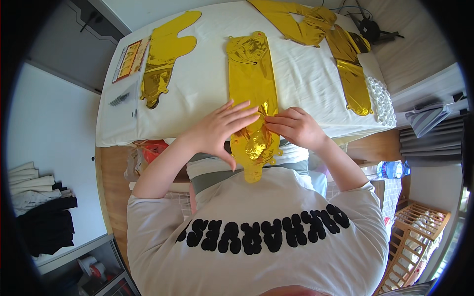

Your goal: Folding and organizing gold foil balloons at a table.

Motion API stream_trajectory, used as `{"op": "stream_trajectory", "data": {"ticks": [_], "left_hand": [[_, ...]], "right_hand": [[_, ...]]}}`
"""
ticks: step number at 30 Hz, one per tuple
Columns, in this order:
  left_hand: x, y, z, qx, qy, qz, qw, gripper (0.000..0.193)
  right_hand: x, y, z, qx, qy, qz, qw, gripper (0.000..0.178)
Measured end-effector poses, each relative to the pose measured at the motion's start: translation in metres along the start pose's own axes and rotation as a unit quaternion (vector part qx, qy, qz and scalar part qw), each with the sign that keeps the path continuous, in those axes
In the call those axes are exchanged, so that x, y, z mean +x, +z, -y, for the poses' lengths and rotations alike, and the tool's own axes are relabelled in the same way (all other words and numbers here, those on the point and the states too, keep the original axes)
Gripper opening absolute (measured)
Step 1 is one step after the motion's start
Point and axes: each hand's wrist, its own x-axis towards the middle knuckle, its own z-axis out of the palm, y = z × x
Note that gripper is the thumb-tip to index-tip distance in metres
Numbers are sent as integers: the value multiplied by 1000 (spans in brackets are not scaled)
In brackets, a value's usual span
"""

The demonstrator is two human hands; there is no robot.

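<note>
A gold foil balloon (252, 79), flat and uninflated, runs from the middle of the white-covered table over its near edge to my lap. Its near end is crinkled and hangs against my shirt. My left hand (223, 126) is open, fingers stretched over the foil's left side and thumb apart, toward the near end. On the right edge, the fingers of my right hand (296, 127) are closed in a pinch on the foil. My left fingers and the folds partly hide the spot between both hands.
More flat gold foil balloons lie at the left (173, 47) and right (353, 81). Beside them are a printed card (131, 60), a clear packet (121, 101), a clear beaded bundle (382, 101) and a black device (370, 29). A water bottle (392, 169) stands lower right.
</note>
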Motion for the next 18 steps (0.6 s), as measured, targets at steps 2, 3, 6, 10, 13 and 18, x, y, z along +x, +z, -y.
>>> {"op": "stream_trajectory", "data": {"ticks": [2,3,6,10,13,18], "left_hand": [[-6,10,-6,62,-18,5,998,106],[-8,15,-6,125,-37,9,991,96],[-1,35,-3,227,-18,-82,970,72],[7,41,-2,153,-20,-116,981,51],[8,46,3,105,-8,-114,988,44],[8,47,6,69,-9,-132,989,41]], "right_hand": [[0,-1,0,7,-1,-1,1000,34],[1,-3,0,18,-5,-2,1000,35],[1,-5,0,33,-9,-1,999,36],[1,-2,-1,33,-1,2,999,36],[1,-2,1,36,4,5,999,40],[-1,6,0,42,27,-26,998,40]]}}
